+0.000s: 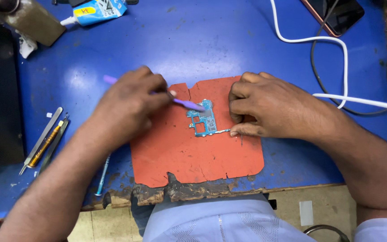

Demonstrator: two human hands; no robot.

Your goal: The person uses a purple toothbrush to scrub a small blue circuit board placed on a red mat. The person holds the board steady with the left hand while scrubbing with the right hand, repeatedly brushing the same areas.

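The board lies on the orange mat, near its top edge. The left hand grips a purple brush — its tip touches the board's upper end. The right hand, fingers curled, pins the board's lower right corner with 1 fingertip. 3 tools lie well apart at left.

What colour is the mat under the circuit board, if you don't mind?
The mat is orange-red; the head view shows it best.
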